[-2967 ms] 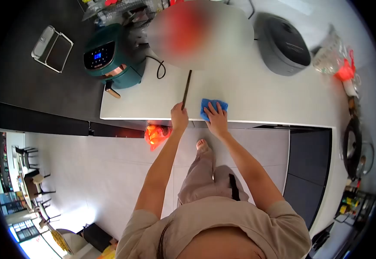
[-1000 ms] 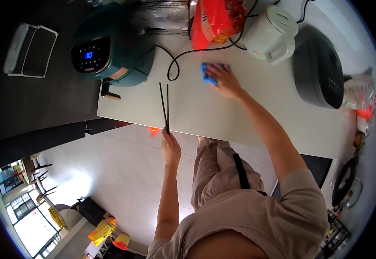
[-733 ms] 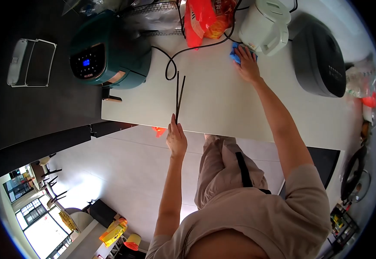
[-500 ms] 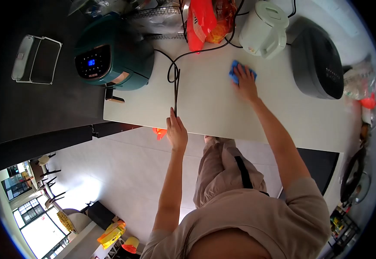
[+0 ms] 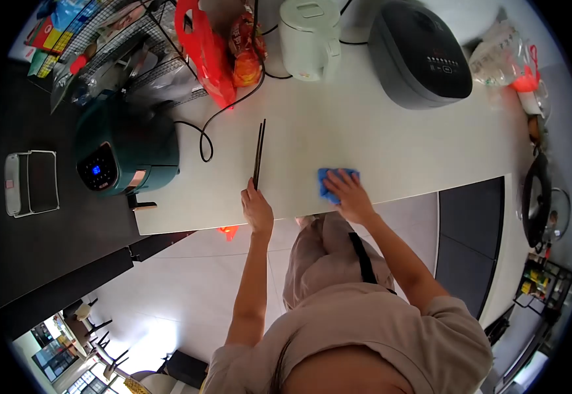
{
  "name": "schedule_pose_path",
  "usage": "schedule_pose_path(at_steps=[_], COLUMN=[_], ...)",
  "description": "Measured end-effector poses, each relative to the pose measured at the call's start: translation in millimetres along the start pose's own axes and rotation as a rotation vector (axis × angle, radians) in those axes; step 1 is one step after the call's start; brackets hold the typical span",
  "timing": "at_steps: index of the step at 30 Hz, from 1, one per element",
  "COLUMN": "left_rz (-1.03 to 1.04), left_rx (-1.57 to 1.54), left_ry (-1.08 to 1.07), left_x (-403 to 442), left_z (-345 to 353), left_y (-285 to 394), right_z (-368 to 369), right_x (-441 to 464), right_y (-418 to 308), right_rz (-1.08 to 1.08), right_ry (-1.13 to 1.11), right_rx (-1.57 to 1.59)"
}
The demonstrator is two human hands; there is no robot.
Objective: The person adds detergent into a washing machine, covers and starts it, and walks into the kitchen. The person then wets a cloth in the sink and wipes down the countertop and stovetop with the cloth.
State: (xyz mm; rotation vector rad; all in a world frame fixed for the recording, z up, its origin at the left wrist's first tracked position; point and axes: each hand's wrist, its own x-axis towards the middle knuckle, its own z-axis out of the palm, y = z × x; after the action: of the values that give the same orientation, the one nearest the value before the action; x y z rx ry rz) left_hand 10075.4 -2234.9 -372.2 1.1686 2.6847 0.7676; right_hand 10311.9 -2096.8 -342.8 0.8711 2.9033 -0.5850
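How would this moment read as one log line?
left hand: holding dark chopsticks | right hand: spread on blue cloth | cloth: on white countertop | far side: pale kettle

Crumpled matt cloth is noted for the blue rag, close in toward 3 o'clock; a dark, smooth finish for the chopsticks, toward 11 o'clock, wood or metal not tellable. The white countertop is finished smooth, low sheen. Smooth green plastic-looking casing is shown on the air fryer, 9–10 o'clock, its display panel glossy black. Smooth pale plastic is seen on the kettle, 12 o'clock; thin, crinkled, shiny plastic on the red bag, 11 o'clock. Soft matt fabric is logged for the beige shirt, 6 o'clock; glare is reflected off the smooth floor, 7 o'clock.
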Motion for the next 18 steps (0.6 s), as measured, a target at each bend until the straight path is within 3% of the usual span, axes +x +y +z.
schedule_pose_path(at_steps=[2, 9, 18], left_rz=[-0.074, -0.160, -0.250], left_rx=[0.002, 0.164, 0.344], left_ry=[-0.041, -0.018, 0.120], left_x=[-1.4, 4.3, -2.0], left_z=[-2.4, 25.6, 54.8], left_y=[18.6, 39.6, 55.9], right_z=[-1.1, -11.0, -35.3], right_x=[-9.4, -57.6, -89.8], right_y=[23.7, 145.9, 307.5], right_rz=[0.131, 0.552, 0.934], right_ry=[-0.014, 0.336, 0.511], right_rx=[-0.055, -0.089, -0.106])
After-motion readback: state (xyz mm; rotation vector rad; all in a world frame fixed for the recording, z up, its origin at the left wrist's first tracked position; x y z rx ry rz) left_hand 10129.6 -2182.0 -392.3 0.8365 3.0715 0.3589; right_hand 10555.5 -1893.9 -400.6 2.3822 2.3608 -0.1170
